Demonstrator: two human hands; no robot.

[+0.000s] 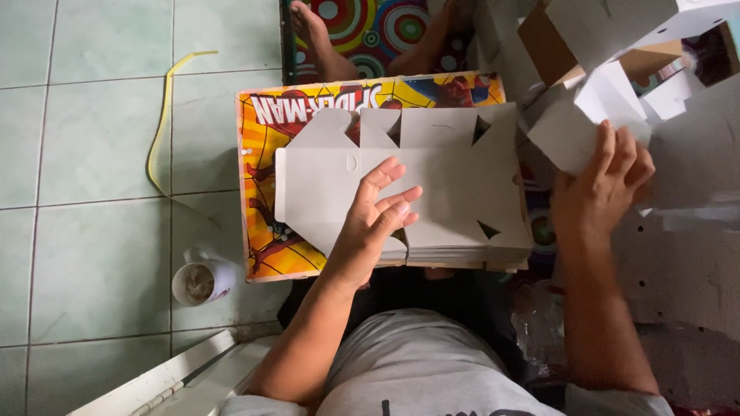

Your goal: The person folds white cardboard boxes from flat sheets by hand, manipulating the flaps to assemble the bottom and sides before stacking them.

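Note:
A stack of flat grey die-cut cardboard box blanks (451, 166) lies on a small colourful printed table (266, 146) in front of me. My left hand (378, 216) rests flat on the top blank, fingers spread and holding nothing. My right hand (601, 189) reaches to the right and grips the edge of a folded white-grey carton (566, 131) at the foot of a pile of assembled boxes (617, 46).
A white mug (202, 281) stands on the pale green tiled floor (92, 216) left of the table. A yellow plastic strap (160, 123) curls on the tiles. Someone's bare feet (316, 35) rest on a patterned mat beyond the table. White boards (166, 377) lie at lower left.

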